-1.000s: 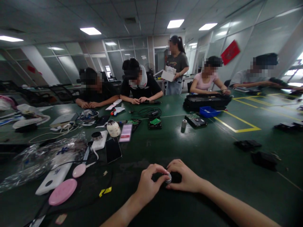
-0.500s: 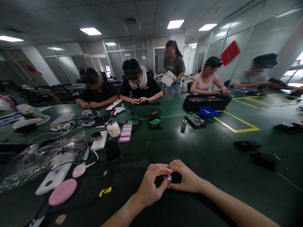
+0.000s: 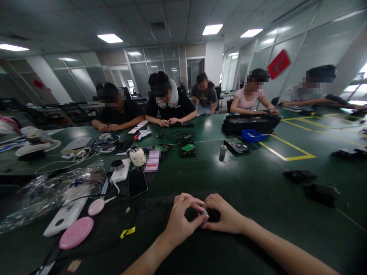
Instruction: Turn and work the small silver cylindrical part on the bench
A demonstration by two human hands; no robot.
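A small silvery round metal piece [image 3: 204,215] is pinched between both hands above the green table; fingers cover most of it. My left hand [image 3: 182,219] grips it from the left, thumb at its lower side and fingers curled over the top. From the right, my right hand [image 3: 226,214] closes on the same piece with thumb and forefinger, its fingertips meeting the left ones. Farther up the table a short silver cylinder [image 3: 223,150] stands upright, beside a hard drive [image 3: 237,146].
Left of my hands lie a dark phone [image 3: 137,182], a pink oval disc [image 3: 76,232], a white device [image 3: 64,217] and clear plastic wrap [image 3: 57,191]. A blue tray [image 3: 254,136] and black parts [image 3: 319,194] are to the right. Several people sit across the table.
My left fingers have shifted and spread slightly around the metal piece; my right hand has barely moved. At the back, the standing person in grey has lowered behind the table.
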